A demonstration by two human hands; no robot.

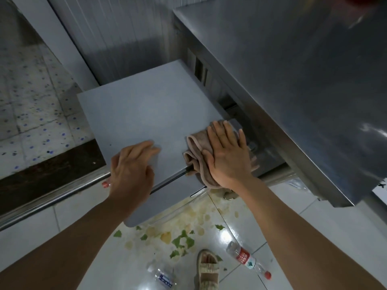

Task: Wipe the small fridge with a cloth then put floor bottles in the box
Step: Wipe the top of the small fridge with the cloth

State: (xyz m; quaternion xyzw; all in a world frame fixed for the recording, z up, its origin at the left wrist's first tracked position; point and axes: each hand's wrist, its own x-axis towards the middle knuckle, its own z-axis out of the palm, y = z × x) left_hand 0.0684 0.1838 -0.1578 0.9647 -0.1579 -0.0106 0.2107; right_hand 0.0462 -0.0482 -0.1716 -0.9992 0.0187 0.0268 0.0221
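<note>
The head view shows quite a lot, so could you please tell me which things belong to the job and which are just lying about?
Job:
small fridge
cloth under the right hand
left hand on the fridge top
red-label bottle
blue-label bottle

Lying about:
steel counter
green and yellow scraps on the floor
sandal

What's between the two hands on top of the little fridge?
Nothing: in the head view, only bare grey fridge top lies between the left hand and the right hand, which presses the cloth.
</note>
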